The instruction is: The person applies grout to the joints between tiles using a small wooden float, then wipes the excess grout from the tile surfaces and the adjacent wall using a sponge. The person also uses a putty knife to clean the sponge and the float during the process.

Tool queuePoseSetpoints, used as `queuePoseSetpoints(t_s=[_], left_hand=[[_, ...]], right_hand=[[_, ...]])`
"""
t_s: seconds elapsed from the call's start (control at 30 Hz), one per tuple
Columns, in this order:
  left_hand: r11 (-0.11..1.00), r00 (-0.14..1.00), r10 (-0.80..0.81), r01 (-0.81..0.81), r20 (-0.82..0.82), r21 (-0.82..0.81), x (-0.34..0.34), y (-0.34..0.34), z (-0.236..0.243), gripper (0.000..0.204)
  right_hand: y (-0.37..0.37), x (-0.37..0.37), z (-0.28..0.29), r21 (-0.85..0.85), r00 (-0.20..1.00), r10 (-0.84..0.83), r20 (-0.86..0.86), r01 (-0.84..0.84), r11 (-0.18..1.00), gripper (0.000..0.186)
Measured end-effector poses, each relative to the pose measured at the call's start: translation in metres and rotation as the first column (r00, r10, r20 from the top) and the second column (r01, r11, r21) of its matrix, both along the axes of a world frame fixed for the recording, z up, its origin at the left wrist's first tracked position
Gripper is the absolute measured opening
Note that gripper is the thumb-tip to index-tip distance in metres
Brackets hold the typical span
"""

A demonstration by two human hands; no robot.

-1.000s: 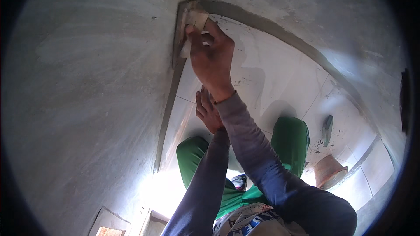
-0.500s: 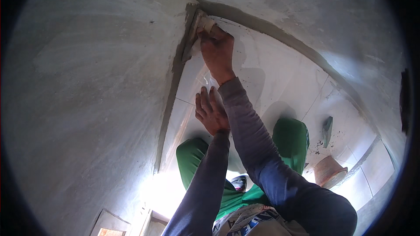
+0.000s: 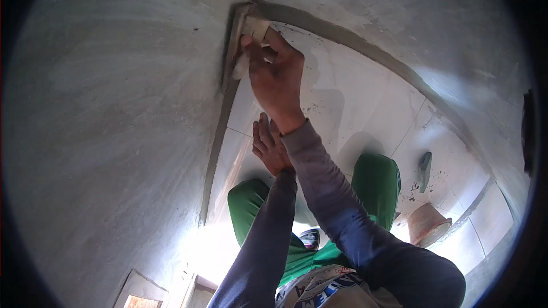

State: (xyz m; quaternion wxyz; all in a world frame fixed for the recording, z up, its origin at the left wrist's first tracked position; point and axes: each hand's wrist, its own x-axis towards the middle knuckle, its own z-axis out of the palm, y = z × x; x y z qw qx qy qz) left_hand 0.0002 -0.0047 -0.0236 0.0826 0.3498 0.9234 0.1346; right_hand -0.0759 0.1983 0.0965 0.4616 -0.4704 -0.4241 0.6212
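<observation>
My right hand (image 3: 277, 77) is stretched far forward into the corner, its fingers closed on the pale handle of a small plastering float (image 3: 234, 40). The float's flat face lies against the base of the left wall, along a strip of darker grey mortar (image 3: 221, 117). Lower down, my left hand (image 3: 271, 147) rests by the white tiled floor (image 3: 371, 102), fingers extended and apart, holding nothing. My right wrist and sleeve pass over part of it.
Bare plastered walls (image 3: 114, 108) rise on the left and far side. A mortar band (image 3: 354, 40) follows the far wall's foot. To the right lie a grey-green tool (image 3: 424, 172), dark crumbs and a brownish bucket (image 3: 425, 223). My green-trousered knees (image 3: 377, 185) flank my arms.
My right hand has shifted slightly left, bringing the float closer against the left wall, its handle now showing more. My left hand has barely moved and is more covered by the right wrist.
</observation>
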Motion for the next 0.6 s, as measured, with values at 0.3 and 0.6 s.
queuePoseSetpoints(t_s=[0.3,0.6], left_hand=[[0.998,0.999,-0.033,0.031,-0.023,-0.061,0.000,0.008,0.010,0.064],[0.995,0.999,-0.045,0.042,-0.030,-0.086,-0.002,0.012,0.017,0.067]], right_hand=[[-0.010,0.018,-0.055,-0.156,0.981,0.074,0.177,-0.046,0.987,0.015],[0.014,0.003,-0.093,0.030,0.990,0.039,0.134,-0.044,0.999,0.017]])
